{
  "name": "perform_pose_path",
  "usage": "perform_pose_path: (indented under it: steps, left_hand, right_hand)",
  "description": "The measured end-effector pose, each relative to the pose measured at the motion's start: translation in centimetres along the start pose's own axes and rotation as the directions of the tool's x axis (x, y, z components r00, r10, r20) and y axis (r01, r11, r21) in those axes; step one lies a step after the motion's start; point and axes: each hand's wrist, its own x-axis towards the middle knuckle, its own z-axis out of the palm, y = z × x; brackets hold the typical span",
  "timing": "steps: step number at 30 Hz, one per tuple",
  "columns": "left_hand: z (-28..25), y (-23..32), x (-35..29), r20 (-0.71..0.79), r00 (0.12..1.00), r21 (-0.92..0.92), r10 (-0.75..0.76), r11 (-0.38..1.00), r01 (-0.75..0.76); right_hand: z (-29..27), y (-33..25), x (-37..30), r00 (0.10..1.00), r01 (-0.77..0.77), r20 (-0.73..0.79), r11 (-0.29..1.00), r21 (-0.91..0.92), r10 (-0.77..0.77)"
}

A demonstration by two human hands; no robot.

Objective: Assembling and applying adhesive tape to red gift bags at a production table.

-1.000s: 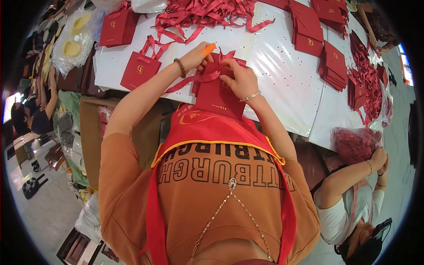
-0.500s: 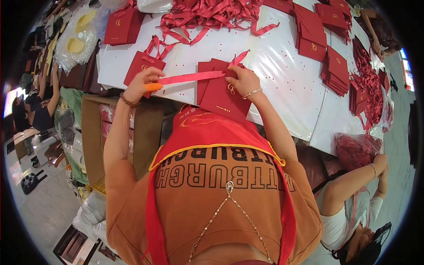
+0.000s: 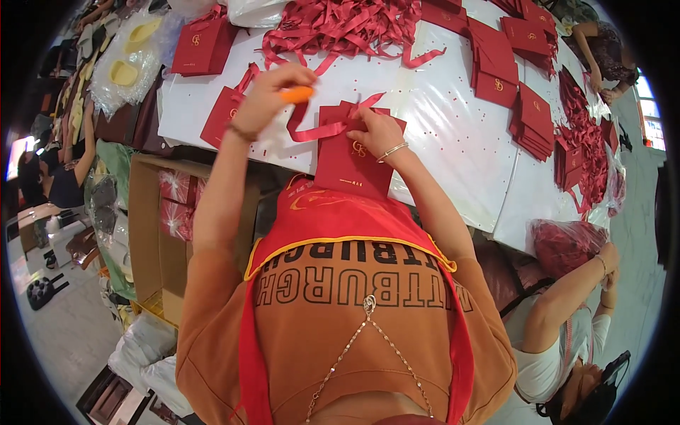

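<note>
A dark red paper gift bag (image 3: 354, 166) with gold print lies flat at the table's near edge, another red bag partly under it. A red ribbon (image 3: 320, 133) is at its top. My right hand (image 3: 375, 134) pinches that ribbon against the bag's upper edge, a bracelet on its wrist. Up and to the left, my left hand (image 3: 269, 99) grips the ribbon's other length, which hangs in a slack curve between the two hands. An orange finger cover (image 3: 296, 94) is on one of its fingers, and this hand is slightly blurred.
Another red bag (image 3: 223, 117) lies left of my work. A heap of red ribbons (image 3: 347, 28) covers the table's far side. Stacked red bags (image 3: 533, 120) lie to the right. An open cardboard box (image 3: 152, 234) stands below left. A co-worker (image 3: 567, 326) sits at lower right.
My left hand has moved up and toward the right, and the ribbon, stretched straight before, now curves loosely. My right hand and the bag have shifted slightly left.
</note>
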Motion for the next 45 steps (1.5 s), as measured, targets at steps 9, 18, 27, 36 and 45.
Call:
perform_pose_path:
  steps: [9, 18, 27, 36, 45]
  left_hand:
    - [6.3, -5.8, 1.7, 0.266, 0.895, 0.160, -0.359, 0.932, 0.326]
    - [7.9, -5.6, 0.9, 0.230, 0.973, 0.412, -0.026, 0.908, -0.074]
    - [11.6, -5.2, -1.5, 0.097, 0.992, 0.418, -0.086, 0.908, 0.038]
    - [11.4, -6.9, -1.1, -0.069, 0.993, 0.337, -0.095, 0.935, 0.113]
    - [11.5, -6.8, -1.8, 0.075, 0.922, 0.016, -0.381, 0.925, 0.381]
  right_hand:
    - [-3.4, -0.3, -3.8, 0.970, 0.018, -0.223, 0.942, -0.335, -0.098]
    - [-3.0, 1.7, -5.6, 0.958, -0.159, -0.200, 0.963, 0.219, 0.204]
    - [-1.6, 2.6, -4.2, 0.960, -0.153, -0.174, 0.934, 0.324, 0.218]
    - [-2.1, 2.5, -4.2, 0.964, -0.200, -0.102, 0.924, 0.325, 0.244]
    - [-1.1, 2.7, -4.2, 0.947, -0.240, -0.122, 0.908, 0.343, 0.296]
